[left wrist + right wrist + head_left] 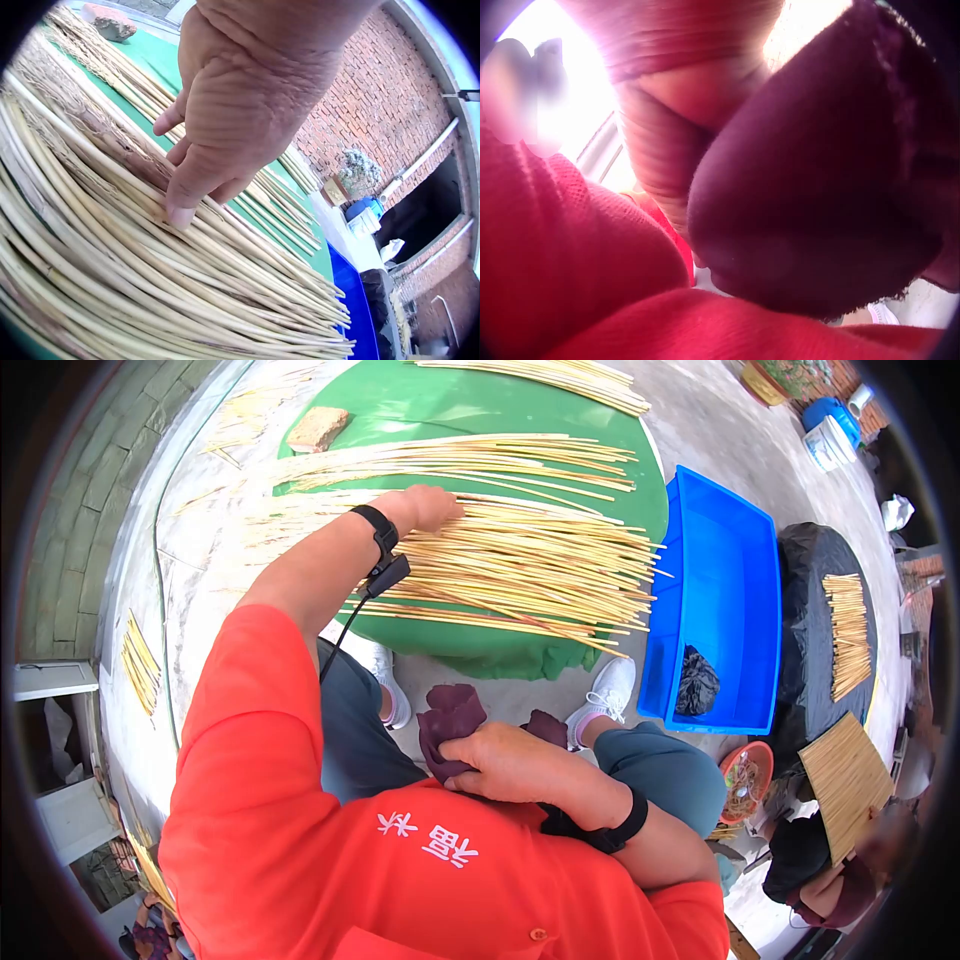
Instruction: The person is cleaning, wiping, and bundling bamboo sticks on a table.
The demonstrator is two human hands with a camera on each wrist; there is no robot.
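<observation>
A thick layer of long pale stalks (540, 565) lies side by side on a green sheet (470, 645). My left hand (430, 510) is over the layer's far edge; in the left wrist view its thumb and fingertips come together round a stalk (139, 157) with a brownish sheath, the other fingers apart. Against my front, my right hand (510, 765) grips a bunched maroon cloth (452, 718). That cloth (810, 187) fills much of the right wrist view and hides the fingertips there.
Beyond the layer lie further bundles of stalks (480, 452) and a rough stone block (318, 430). At the right stands a blue tub (730, 600) with a black plastic bag (697, 682) inside. An orange bowl (762, 760) is near my knee. Another person (800, 860) sits lower right.
</observation>
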